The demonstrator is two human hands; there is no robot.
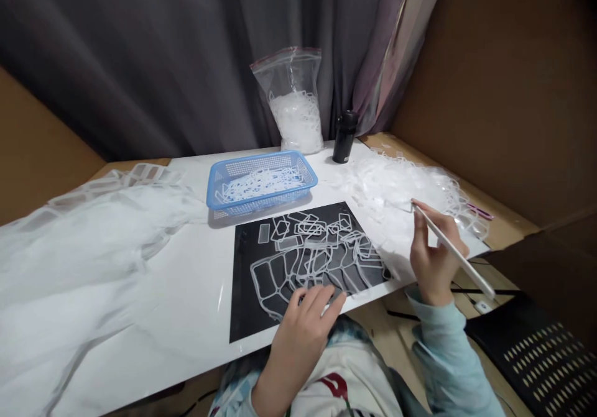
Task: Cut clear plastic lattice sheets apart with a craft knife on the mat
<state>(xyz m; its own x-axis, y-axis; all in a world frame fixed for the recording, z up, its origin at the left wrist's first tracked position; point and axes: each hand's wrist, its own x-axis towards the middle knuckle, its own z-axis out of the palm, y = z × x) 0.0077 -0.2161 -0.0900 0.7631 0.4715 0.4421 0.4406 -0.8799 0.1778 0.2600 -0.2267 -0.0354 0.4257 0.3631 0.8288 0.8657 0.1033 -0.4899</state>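
A black mat (247, 317) lies on the white table sheet, covered with a web of clear plastic frames (308, 255). My left hand (303, 327) rests at the mat's near edge, fingers flat and pressing on the frame web. My right hand (433, 261) is to the right of the mat, fingers closed round a thin white stick-like tool (454, 252). The tool's tip points up toward a heap of clear plastic scraps (396, 187).
A blue basket (305, 174) with several clear frames stands behind the mat. Behind it are a zip bag of white pieces (293, 103) and a small black bottle (345, 136). White plastic sheeting (69, 243) covers the left. A black perforated chair seat (536, 348) is at right.
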